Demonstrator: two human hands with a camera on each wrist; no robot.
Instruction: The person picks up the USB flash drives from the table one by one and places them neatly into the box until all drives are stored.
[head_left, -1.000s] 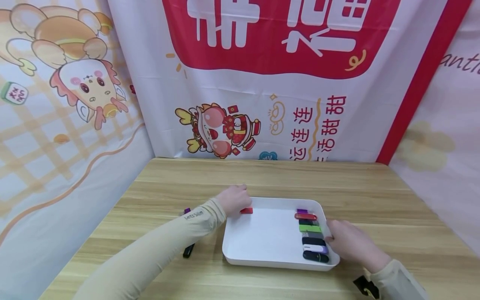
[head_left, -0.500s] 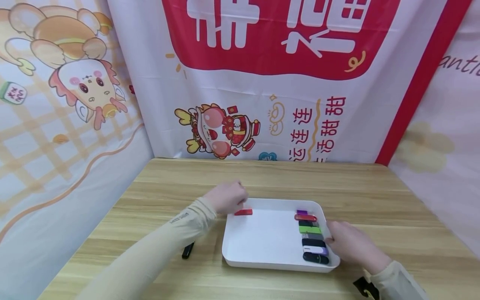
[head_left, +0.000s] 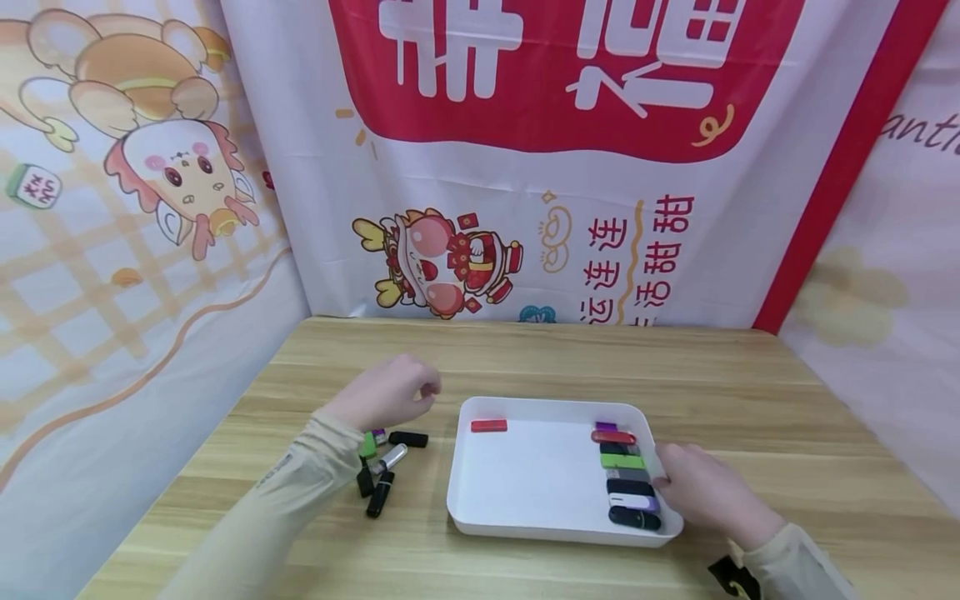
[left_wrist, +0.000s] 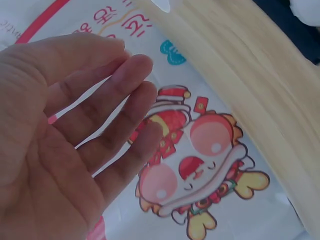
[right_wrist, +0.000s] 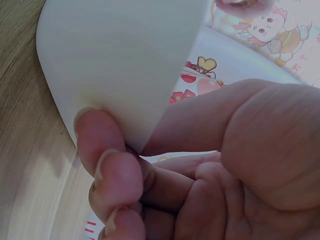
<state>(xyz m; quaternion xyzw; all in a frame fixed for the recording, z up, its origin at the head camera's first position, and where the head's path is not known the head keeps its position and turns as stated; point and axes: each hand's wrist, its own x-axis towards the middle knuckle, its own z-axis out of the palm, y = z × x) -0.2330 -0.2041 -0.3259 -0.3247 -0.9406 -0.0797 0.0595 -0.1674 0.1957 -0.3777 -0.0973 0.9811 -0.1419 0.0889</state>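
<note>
Head view: the left hand (head_left: pixel 392 392), loosely curled and holding nothing, has moved left, away from the red stick (head_left: pixel 489 426) at the far left inside the white tray (head_left: pixel 540 475). The right hand (head_left: pixel 705 490) pinches the tray's right wall, beside a row of sticks (head_left: pixel 628 487). Left of the tray, loose sticks (head_left: pixel 380 494), mostly hidden before, now show; the left sleeve (head_left: pixel 288 492) partly covers them.

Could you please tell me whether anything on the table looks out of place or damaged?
Nothing looks spilled or visibly broken. One red stick lies alone near the far left corner of the white tray, apart from the row of sticks along its right side, so it stands out.
</note>
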